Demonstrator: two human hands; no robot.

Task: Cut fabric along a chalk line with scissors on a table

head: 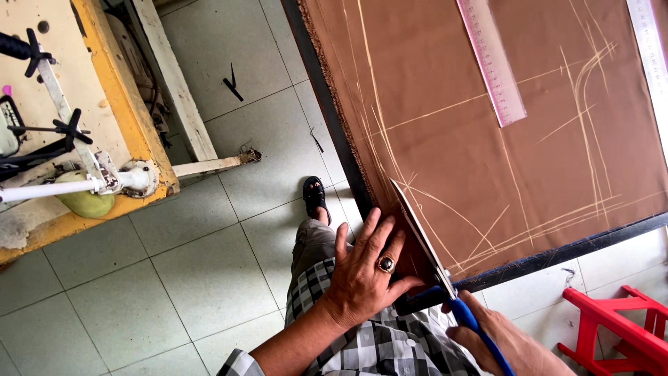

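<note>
cloth (487, 125): a large brown sheet fills the upper right of the frame, spread flat on a table with a dark edge (557, 256). pale chalk lines cross it in straight runs and curves. it looks light, soft and limp; it will likely shift or ripple unless pressed flat near the cut, so it is best held down with a spread palm just beside the blade line, not pinched.

floor (209, 264): pale tiles, centre and lower left. a sewing machine table (104, 139) with a yellow edge sits upper left. a red stool (619, 327) stands lower right.

rulers: a pink ruler (491, 63) lies on the cloth at top centre; a white ruler (650, 49) lies along the top right edge.

left hand (365, 271): lower centre, fingers spread, palm down on the near corner of the cloth, touching it just left of the blades. a ring with a dark stone is on one finger. it grasps nothing; it presses.

right hand (511, 345): bottom right, closed around the blue handles of the scissors.

scissors (424, 233): long steel blades run from the handles up and left into the cloth edge, following a chalk line. stiff, sharp, probably heavy for a hand tool; hold by the handles only.

sandal (314, 193): dark, on a foot, centre of frame beside the table edge.
</note>
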